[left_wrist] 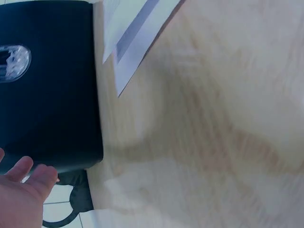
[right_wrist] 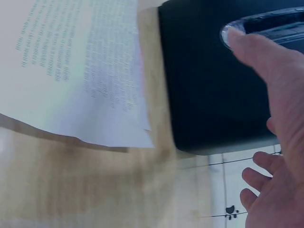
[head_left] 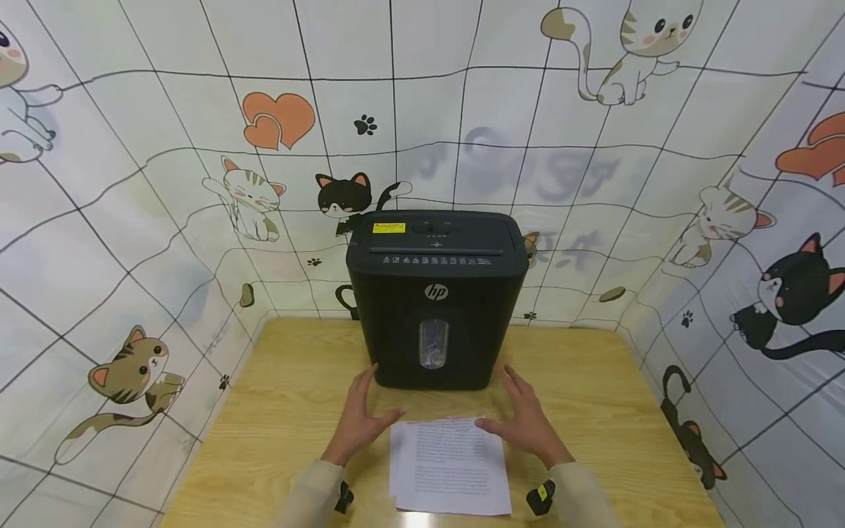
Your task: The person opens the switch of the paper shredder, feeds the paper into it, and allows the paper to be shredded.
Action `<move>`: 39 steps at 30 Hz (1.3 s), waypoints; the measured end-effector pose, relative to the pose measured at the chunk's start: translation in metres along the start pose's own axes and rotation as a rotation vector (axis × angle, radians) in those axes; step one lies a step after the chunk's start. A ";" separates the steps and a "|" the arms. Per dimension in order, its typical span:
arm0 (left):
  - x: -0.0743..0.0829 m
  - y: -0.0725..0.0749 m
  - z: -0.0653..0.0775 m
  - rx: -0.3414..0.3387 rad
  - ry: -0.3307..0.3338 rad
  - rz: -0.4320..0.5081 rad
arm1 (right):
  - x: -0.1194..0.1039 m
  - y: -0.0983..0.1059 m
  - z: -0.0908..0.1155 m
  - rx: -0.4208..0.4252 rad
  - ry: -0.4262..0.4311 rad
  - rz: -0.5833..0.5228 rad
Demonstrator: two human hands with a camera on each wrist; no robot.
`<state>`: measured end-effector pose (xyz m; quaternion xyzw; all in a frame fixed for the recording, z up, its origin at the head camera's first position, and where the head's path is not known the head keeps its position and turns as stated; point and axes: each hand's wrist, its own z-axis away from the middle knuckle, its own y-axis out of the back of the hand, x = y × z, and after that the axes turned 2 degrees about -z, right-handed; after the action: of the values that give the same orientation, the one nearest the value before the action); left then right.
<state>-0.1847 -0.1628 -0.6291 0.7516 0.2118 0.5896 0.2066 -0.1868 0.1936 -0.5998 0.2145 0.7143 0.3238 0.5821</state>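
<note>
A black HP paper shredder (head_left: 396, 323) stands upright at the table's back, a small clear window in its front. My left hand (head_left: 359, 419) is at its lower left corner, fingers spread and fingertips close to the side. Mirroring it, my right hand (head_left: 526, 422) has its fingers extended by the lower right corner. Both thumbs point inward over the top edge of some printed paper sheets (head_left: 455, 469), which lie slightly fanned before the shredder. In the right wrist view, the right thumb (right_wrist: 256, 52) overlaps the window. Neither hand holds anything.
The wooden table (head_left: 284, 411) extends to both sides of the papers. Cat-printed white cloth (head_left: 422, 110) hangs behind and at both sides. A yellow label (head_left: 389, 228) sits on the shredder's top, near its feed slot (head_left: 436, 251).
</note>
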 end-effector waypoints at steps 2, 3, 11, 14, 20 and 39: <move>0.001 -0.005 0.001 -0.003 -0.003 -0.001 | 0.001 -0.005 0.002 -0.007 0.009 -0.001; 0.001 -0.007 0.002 -0.008 -0.009 -0.002 | 0.002 -0.008 0.003 -0.009 0.015 0.001; 0.005 -0.026 0.003 -0.085 -0.140 -0.110 | 0.000 -0.025 0.008 -0.056 0.012 0.027; 0.004 -0.034 0.004 -0.088 -0.201 -0.163 | -0.002 -0.033 0.009 -0.072 -0.023 0.029; 0.004 -0.048 0.011 -0.121 -0.286 -0.251 | -0.004 -0.046 0.014 -0.104 -0.046 0.069; 0.009 -0.069 0.031 -0.291 -0.265 -0.373 | 0.006 -0.071 0.029 -0.072 0.044 0.218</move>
<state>-0.1579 -0.1030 -0.6676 0.7325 0.2307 0.4623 0.4434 -0.1545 0.1545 -0.6573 0.2627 0.6874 0.4151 0.5349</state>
